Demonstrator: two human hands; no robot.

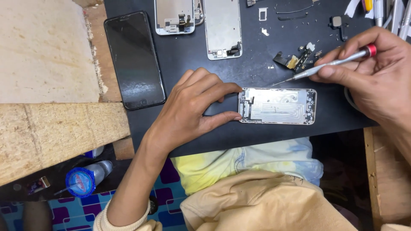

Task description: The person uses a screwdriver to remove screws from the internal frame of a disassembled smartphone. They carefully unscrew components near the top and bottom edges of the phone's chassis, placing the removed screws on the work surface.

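Phone housing [278, 106], one opened silver shell, is lying on the dark surface [188, 64], with the left hand [192, 107] pinching its left end between thumb and fingers. One black phone [134, 60] is resting further left, two stripped frames [222, 28] above. The right hand [376, 75] is gripping one red-capped screwdriver [332, 64], its tip hovering just above the housing, beside loose parts [299, 60].

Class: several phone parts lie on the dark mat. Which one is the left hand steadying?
The silver phone frame nearest the person; left hand pinches its end. The others lie untouched farther away.
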